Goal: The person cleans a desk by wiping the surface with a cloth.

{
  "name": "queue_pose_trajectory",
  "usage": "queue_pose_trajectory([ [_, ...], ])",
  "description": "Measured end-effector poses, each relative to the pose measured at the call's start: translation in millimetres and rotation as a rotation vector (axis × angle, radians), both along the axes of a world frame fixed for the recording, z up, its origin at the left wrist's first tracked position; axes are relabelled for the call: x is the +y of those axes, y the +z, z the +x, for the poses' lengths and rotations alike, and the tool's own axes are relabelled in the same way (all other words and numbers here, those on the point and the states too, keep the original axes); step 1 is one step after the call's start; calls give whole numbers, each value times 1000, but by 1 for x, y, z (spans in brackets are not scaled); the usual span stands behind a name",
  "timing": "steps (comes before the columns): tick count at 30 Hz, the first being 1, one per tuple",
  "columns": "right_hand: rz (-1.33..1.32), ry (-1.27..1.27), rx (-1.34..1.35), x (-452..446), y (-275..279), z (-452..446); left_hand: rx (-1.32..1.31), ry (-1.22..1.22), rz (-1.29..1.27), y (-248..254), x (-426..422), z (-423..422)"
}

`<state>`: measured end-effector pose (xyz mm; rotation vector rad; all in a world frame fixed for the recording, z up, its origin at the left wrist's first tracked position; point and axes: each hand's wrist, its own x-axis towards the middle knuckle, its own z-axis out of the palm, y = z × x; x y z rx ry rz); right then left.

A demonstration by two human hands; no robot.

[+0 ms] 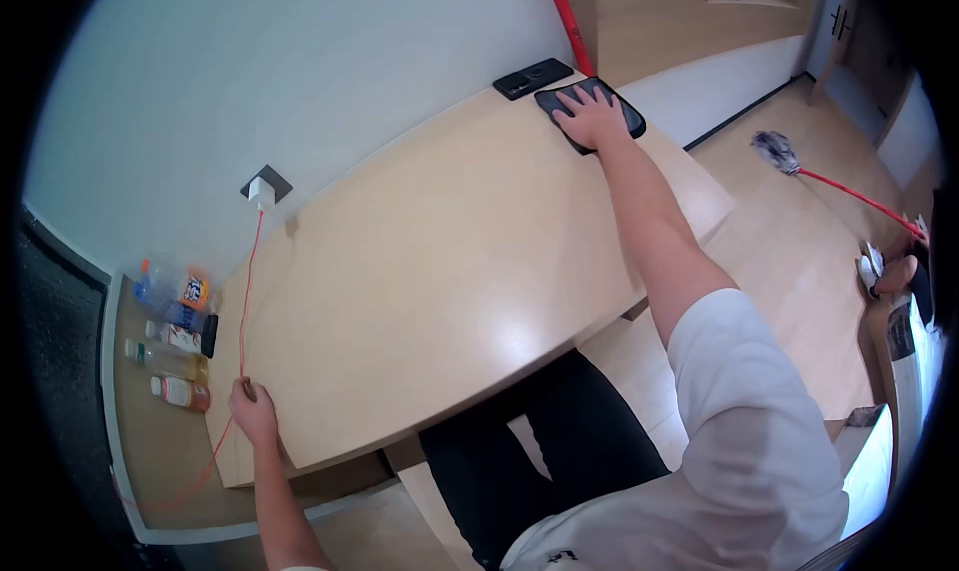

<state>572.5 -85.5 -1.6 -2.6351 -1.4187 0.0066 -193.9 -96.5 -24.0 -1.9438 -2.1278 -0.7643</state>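
Note:
My left hand (254,411) is closed around a thin red charging cable (248,306) at the desk's left end. The cable runs up from it to a white charger plug (263,191) in the wall socket, and its other part hangs in a loop below the hand. At the far right end of the desk (430,261), my right hand (593,117) lies flat with fingers spread on a dark, flat, cloth-like piece (632,121). I cannot tell its exact kind, as the hand covers its middle. Beside it lies a black phone (532,77), close to the wall.
Several plastic bottles (180,361) lie beyond the desk's left end. A red pole (567,21) rises behind the right end. On the right, a person (904,276) holds a red-handled mop (776,151) over the floor. A shelf (689,21) stands at the back.

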Motion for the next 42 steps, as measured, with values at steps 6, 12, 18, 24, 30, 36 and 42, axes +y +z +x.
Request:
queue_pose_trajectory([
  [6,-29,69,-28,-78,0,11,17,23,-1,-2,-8,2],
  [12,-32,241,-104,-183,-2,19,27,1,20,-4,-6,-2],
  [18,-60,304,-117,-230,0,14,6,5,50,-9,-2,-5],
  [24,-69,325,-118,-180,7,2,71,-4,38,-12,7,-15],
  [30,-37,288,-64,-52,4,-6,-9,-9,29,-15,6,-18],
  [36,-26,94,-7,20,5,-4,-61,26,-5,-3,0,-4],
  [42,-20,80,35,9,3,-10,-33,-7,-39,0,1,-5],
])
